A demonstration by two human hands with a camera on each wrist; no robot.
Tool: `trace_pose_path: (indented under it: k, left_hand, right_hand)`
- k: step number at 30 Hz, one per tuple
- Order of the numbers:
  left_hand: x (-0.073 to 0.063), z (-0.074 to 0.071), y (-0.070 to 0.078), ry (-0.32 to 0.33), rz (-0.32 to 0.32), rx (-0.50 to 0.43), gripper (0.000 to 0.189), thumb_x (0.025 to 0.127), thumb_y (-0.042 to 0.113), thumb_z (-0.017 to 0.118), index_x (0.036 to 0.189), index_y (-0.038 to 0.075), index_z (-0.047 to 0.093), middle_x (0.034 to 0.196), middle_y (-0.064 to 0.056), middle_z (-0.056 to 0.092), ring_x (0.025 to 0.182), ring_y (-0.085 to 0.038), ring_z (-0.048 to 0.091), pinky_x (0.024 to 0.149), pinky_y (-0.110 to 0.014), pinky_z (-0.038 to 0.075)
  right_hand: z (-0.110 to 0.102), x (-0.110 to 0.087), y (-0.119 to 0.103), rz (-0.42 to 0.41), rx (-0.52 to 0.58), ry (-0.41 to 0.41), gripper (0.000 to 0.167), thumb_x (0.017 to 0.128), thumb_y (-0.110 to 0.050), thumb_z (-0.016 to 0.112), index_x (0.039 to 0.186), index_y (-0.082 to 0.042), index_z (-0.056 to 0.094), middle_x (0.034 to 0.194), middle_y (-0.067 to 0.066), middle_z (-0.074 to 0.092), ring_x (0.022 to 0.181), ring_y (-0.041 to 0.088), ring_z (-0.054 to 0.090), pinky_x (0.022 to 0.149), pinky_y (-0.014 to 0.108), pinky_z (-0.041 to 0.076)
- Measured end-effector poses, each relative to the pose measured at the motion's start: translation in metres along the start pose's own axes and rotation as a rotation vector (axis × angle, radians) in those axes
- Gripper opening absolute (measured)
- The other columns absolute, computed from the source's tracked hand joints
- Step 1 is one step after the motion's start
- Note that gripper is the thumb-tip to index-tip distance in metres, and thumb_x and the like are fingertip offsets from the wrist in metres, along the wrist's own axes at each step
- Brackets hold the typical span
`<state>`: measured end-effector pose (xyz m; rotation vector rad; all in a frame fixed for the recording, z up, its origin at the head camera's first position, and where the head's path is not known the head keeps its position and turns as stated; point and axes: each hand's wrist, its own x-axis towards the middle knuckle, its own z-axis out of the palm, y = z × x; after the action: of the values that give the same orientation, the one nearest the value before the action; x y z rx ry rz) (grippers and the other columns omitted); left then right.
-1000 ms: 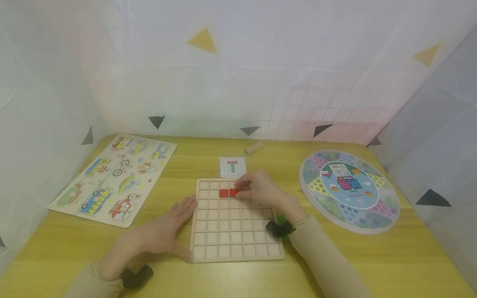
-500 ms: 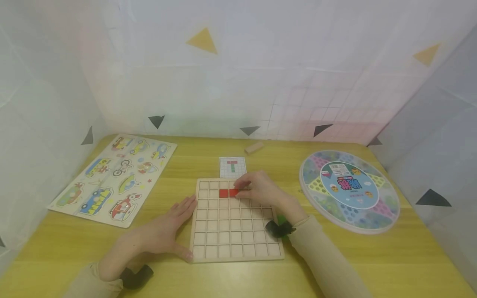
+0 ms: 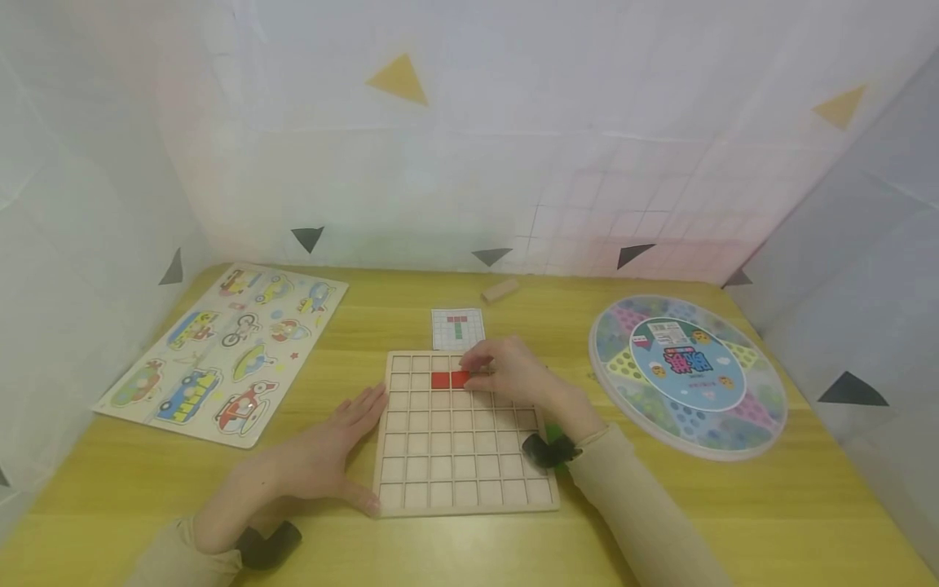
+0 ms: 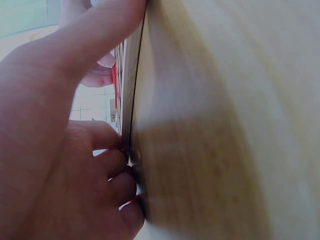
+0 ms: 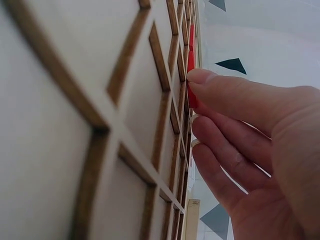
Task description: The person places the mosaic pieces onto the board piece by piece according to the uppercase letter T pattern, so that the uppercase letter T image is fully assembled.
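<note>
A square wooden grid board point(image 3: 443, 444) lies in the middle of the table. In its second row from the far side are two red square tiles point(image 3: 440, 381), side by side. My right hand point(image 3: 517, 373) pinches the right-hand red tile point(image 5: 191, 62) between thumb and fingers, low over the cells; its fingers cover part of that tile and several cells. My left hand point(image 3: 315, 461) rests along the board's left edge, fingers and thumb spread, the thumb at the near corner. In the left wrist view, the left fingertips point(image 4: 131, 215) touch down beside the board's side.
Just beyond the board lies a gridded card point(image 3: 443, 336) with a red and green T pattern, and behind it a small wooden block point(image 3: 500, 291). A vehicle picture board point(image 3: 220, 359) is at left, a round game box point(image 3: 688, 379) at right. Something green point(image 3: 555, 434) shows under my right wrist.
</note>
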<state>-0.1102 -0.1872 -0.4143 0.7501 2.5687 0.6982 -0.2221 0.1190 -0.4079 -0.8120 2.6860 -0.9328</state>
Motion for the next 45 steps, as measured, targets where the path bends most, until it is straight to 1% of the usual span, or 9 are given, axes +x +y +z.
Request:
trace_pose_path:
  k: [12,20,26,28,31,33,37,40,45]
  left_hand:
    - [-0.001,-0.002,0.002,-0.011,-0.012,-0.011,0.138,0.062,0.073,0.077,0.161,0.008,0.006,0.169,-0.011,-0.004,0.153,-0.042,0.003,0.122,-0.060,0.015]
    - [-0.001,-0.001,0.001,-0.010,-0.014,-0.008,0.138,0.062,0.074,0.077,0.161,0.008,0.006,0.169,-0.012,-0.003,0.153,-0.043,0.004,0.121,-0.061,0.017]
    - [0.000,-0.001,0.001,-0.009,-0.009,-0.004,0.137,0.063,0.074,0.076,0.161,0.008,0.007,0.169,-0.010,-0.003,0.153,-0.040,0.004,0.122,-0.060,0.017]
    - [0.000,-0.001,0.001,-0.011,-0.009,-0.006,0.137,0.063,0.074,0.076,0.161,0.008,0.007,0.169,-0.009,-0.003,0.153,-0.040,0.003,0.122,-0.060,0.016]
    - [0.000,-0.002,0.001,-0.011,-0.004,-0.009,0.137,0.063,0.073,0.077,0.161,0.008,0.007,0.169,-0.010,-0.003,0.153,-0.040,0.003,0.122,-0.060,0.015]
    - [0.000,-0.001,0.001,-0.012,-0.001,-0.006,0.136,0.063,0.073,0.077,0.161,0.008,0.008,0.169,-0.010,-0.002,0.153,-0.040,0.003,0.121,-0.060,0.016]
    - [0.001,-0.001,0.001,-0.017,0.009,0.004,0.136,0.064,0.074,0.076,0.161,0.007,0.009,0.169,-0.010,-0.002,0.154,-0.039,0.003,0.122,-0.060,0.016]
    - [0.001,0.000,0.000,-0.017,0.004,-0.005,0.137,0.063,0.073,0.077,0.161,0.007,0.008,0.168,-0.011,-0.002,0.153,-0.041,0.003,0.121,-0.061,0.016]
    - [0.000,0.000,-0.001,-0.011,0.001,-0.018,0.137,0.063,0.072,0.077,0.161,0.008,0.007,0.169,-0.011,-0.004,0.153,-0.043,0.002,0.121,-0.062,0.016]
  right_hand:
    - [0.000,0.000,0.000,-0.004,0.001,-0.007,0.030,0.082,-0.014,0.082,0.111,-0.013,0.074,0.108,-0.006,0.074,0.103,0.011,0.067,0.095,0.033,0.055]
    - [0.001,0.000,0.001,-0.029,-0.001,0.000,0.029,0.082,-0.013,0.082,0.110,-0.012,0.074,0.108,-0.005,0.074,0.103,0.011,0.067,0.095,0.033,0.056]
    - [0.000,0.000,0.001,-0.038,0.013,-0.001,0.030,0.082,-0.012,0.082,0.111,-0.010,0.074,0.108,-0.004,0.075,0.102,0.012,0.068,0.095,0.034,0.056]
    - [-0.002,-0.001,0.002,-0.022,0.033,-0.008,0.030,0.083,-0.013,0.081,0.112,-0.011,0.073,0.109,-0.004,0.074,0.104,0.012,0.067,0.096,0.034,0.055]
    - [-0.009,-0.004,0.001,-0.005,0.084,0.000,0.028,0.086,-0.014,0.078,0.114,-0.010,0.073,0.112,-0.003,0.073,0.107,0.016,0.066,0.097,0.039,0.055]
    - [-0.018,-0.008,0.000,0.006,0.117,0.035,0.027,0.087,-0.015,0.078,0.113,-0.011,0.073,0.112,-0.003,0.072,0.108,0.018,0.065,0.097,0.042,0.055]
    - [-0.038,-0.018,0.000,-0.054,0.127,0.125,0.024,0.087,-0.014,0.077,0.111,-0.011,0.074,0.111,0.001,0.074,0.107,0.023,0.066,0.097,0.048,0.054]
    - [-0.052,-0.026,0.003,-0.075,0.111,0.161,0.025,0.088,-0.015,0.077,0.112,-0.010,0.074,0.112,0.002,0.074,0.108,0.024,0.066,0.097,0.049,0.053]
    - [-0.071,-0.042,0.020,-0.015,0.118,0.204,0.029,0.091,-0.018,0.075,0.118,-0.011,0.071,0.119,0.005,0.071,0.114,0.026,0.061,0.101,0.054,0.049]
